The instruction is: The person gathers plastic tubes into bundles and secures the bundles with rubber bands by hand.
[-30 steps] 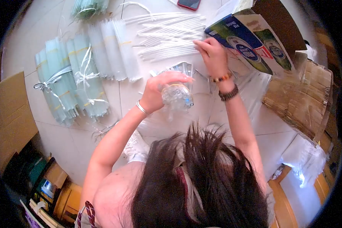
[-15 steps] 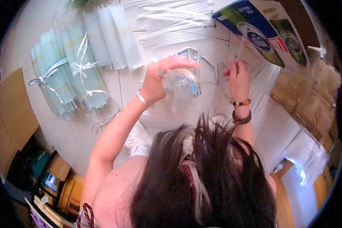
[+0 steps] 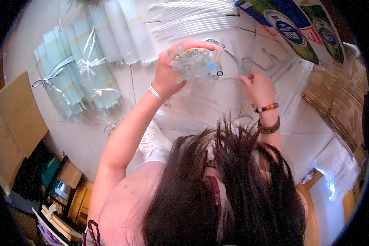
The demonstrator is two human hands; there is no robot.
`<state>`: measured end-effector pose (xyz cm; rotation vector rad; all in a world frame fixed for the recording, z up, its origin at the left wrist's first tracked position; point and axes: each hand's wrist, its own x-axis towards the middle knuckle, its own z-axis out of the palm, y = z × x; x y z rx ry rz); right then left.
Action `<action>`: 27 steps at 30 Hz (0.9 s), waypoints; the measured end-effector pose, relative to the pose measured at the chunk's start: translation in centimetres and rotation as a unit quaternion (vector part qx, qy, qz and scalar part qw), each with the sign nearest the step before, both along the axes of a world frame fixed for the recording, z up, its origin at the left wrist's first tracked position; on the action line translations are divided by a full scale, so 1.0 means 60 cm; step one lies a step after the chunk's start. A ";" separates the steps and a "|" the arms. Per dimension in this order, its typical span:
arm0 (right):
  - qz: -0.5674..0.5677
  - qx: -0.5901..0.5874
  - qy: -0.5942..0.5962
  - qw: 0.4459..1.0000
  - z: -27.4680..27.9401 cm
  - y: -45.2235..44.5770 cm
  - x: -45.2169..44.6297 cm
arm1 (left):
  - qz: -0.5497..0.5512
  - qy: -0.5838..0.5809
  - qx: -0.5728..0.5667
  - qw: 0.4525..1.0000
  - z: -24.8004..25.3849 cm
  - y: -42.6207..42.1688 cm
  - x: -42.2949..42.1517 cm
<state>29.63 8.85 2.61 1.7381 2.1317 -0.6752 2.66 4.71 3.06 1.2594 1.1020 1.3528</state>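
Note:
My left hand (image 3: 167, 70) is wrapped round a bundle of clear plastic tubes (image 3: 194, 65), their open round ends facing up towards me. A yellow band runs along the bundle's upper edge, and one tube end looks blue. To the right of the bundle, my right hand (image 3: 260, 86) is closed in a pinch, fingertips pointing left. What sits between those fingers is too thin and clear to make out. Just above them stands a see-through, blurred tube-like shape (image 3: 246, 64). More loose clear tubes (image 3: 289, 88) lie on the floor beyond the right hand.
Tied bundles of pale greenish tubes (image 3: 84, 61) lie at the left, with whitish bundles (image 3: 119, 30) beside them. White tubes (image 3: 192, 18) are spread at the top. A printed blue-and-green bag (image 3: 291, 30) and flattened cardboard (image 3: 336, 96) are at the right. A cardboard box (image 3: 16, 123) stands left.
The bundle in my left hand has tilted so its ends face me more squarely, and it sits slightly higher. My right hand has lowered slightly and turned its fingertips left.

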 end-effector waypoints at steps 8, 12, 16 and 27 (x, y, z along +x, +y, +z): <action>-0.099 0.035 0.387 0.916 0.142 0.022 -0.086 | -0.021 0.056 -0.053 0.997 0.006 0.002 -0.004; -0.035 0.038 0.456 0.888 0.171 0.022 -0.118 | 0.002 0.043 -0.041 0.998 0.009 -0.001 0.000; 0.039 0.061 0.419 0.905 0.144 0.027 -0.128 | 0.017 -0.003 -0.013 1.000 -0.005 -0.002 0.003; 0.048 0.045 0.459 0.886 0.127 -0.004 -0.128 | 0.064 0.070 0.036 0.995 0.030 -0.040 0.007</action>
